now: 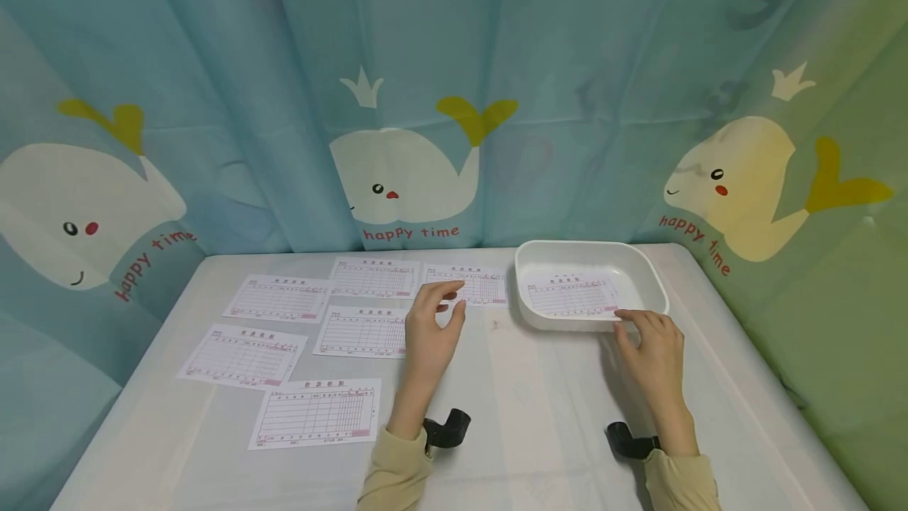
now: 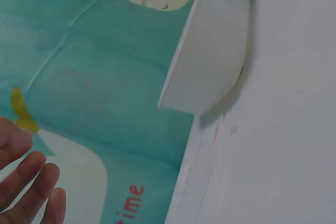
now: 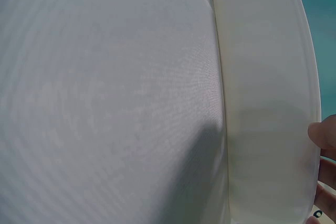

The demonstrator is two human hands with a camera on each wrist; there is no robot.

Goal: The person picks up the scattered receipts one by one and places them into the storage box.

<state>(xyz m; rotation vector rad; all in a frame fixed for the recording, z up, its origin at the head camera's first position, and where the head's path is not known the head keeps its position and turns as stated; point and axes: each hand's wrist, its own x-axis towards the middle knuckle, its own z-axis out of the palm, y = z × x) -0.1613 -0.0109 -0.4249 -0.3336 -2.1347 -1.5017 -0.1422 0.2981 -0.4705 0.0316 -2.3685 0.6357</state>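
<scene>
My left hand hovers in front of the slips, fingers loosely bent, thumb apart from them, holding nothing. Below its fingertips lies a printed paper slip with a ruled grid, partly covered by the hand. Another slip reaches behind the left wrist. At the front wall of the white plastic basin, my right hand grips the rim. In the right wrist view its thumb rests on the outer side, with the fingers over the inner side. Inside the basin lies a printed slip.
More slips lie spread on the left of the white table: one slip at the back, one slip at the left, one slip in front. Behind the table hangs a whale-printed curtain.
</scene>
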